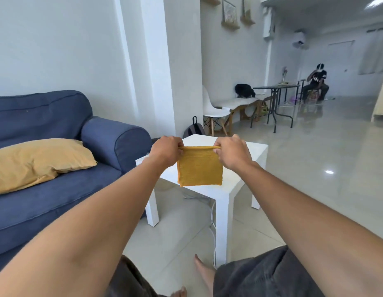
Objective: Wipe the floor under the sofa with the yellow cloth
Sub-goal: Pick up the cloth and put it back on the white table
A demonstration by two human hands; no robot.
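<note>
- Cloth (199,168) hangs folded above the white worktop (246,179), beside the sofa (57,189).
- Left hand (167,150) fingers pinch its top-left corner.
- Right hand (233,152) fingers pinch its top-right corner.

Both arms bare from hands to upper arm, no sleeves in view, no watch, rings or bands. Left hand (167,150) & right hand (234,154) bare, no gloves. Legs in dark grey shorts (267,275), faded denim-like fabric w/ creases, loose fit, hem at approx knee level. Bare foot (204,275) on the floor btwn the legs, no sock or shoe; toes of other foot (180,293) at bottom edge.
</note>
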